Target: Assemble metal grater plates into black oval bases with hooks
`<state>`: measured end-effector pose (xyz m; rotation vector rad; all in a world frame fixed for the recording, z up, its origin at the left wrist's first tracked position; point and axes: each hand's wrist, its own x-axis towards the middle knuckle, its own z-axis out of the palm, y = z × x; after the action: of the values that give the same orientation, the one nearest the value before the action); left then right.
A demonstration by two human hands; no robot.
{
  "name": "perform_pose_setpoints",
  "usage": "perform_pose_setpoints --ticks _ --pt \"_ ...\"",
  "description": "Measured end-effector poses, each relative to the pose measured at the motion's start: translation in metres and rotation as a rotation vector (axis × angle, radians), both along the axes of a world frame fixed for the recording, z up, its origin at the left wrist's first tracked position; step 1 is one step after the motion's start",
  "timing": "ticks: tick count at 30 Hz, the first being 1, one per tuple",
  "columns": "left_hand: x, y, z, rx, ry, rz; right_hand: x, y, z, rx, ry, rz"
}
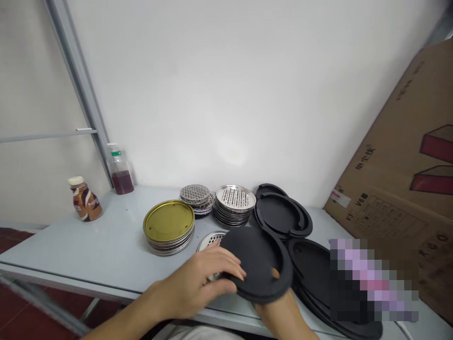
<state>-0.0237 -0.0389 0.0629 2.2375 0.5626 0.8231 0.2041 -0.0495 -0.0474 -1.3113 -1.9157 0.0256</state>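
Note:
A black round plastic base with a raised rim [258, 259] is held tilted above the table's front edge. My left hand [205, 276] grips its left edge, fingers on the face and thumb low at the rim. My right hand [279, 311] holds it from below on the right; most of its fingers are hidden behind the base, with one fingertip showing over the inner face. Partly covered by the base and my left hand, a perforated metal disc [208, 238] lies on the table.
On the grey table [106, 250] stand a stack of gold-coloured discs [169, 222], a stack of slotted metal discs [235, 200] and smaller patterned discs [194, 193]. More black bases [279, 212] lie at the right, near a large cardboard box [396, 189]. Two bottles, one brown-labelled [87, 203] and one clear [121, 172], stand left. A pixelated patch covers the right.

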Motion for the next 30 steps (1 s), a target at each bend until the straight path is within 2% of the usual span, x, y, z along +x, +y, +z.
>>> perform_pose_setpoints --ticks 5,7,10,13,15,18,20,25,27,30 --pt "-0.047 0.004 0.000 -0.039 -0.099 0.201 0.000 -0.005 0.018 -0.042 -0.260 -0.022" --pt "-0.063 0.000 -0.001 -0.066 -0.116 0.242 0.000 -0.005 0.019 -0.043 -0.277 -0.014" --pt "-0.077 -0.008 -0.005 -0.214 -0.160 0.270 0.001 -0.004 0.015 -0.014 -0.217 -0.007" --pt "-0.073 -0.013 -0.013 -0.321 -0.162 0.240 0.004 -0.006 0.012 0.059 -0.027 0.029" --pt "-0.063 -0.014 -0.021 -0.266 -0.115 0.208 0.005 -0.009 0.015 0.049 0.168 0.053" --pt "-0.046 -0.012 -0.033 -0.089 -0.027 0.175 0.003 -0.015 0.022 -0.191 0.491 0.081" --pt "-0.037 -0.009 -0.042 -0.038 -0.002 0.165 -0.001 -0.015 0.026 -0.362 0.700 0.116" --pt "-0.030 -0.002 -0.059 0.042 0.071 0.164 -0.011 -0.007 0.028 -0.541 1.117 0.117" --pt "-0.031 0.000 -0.064 0.067 0.126 0.210 -0.008 -0.006 0.032 -0.524 1.169 0.064" --pt "-0.031 0.003 -0.071 0.051 0.255 0.360 0.005 -0.010 0.045 -0.363 1.050 -0.114"
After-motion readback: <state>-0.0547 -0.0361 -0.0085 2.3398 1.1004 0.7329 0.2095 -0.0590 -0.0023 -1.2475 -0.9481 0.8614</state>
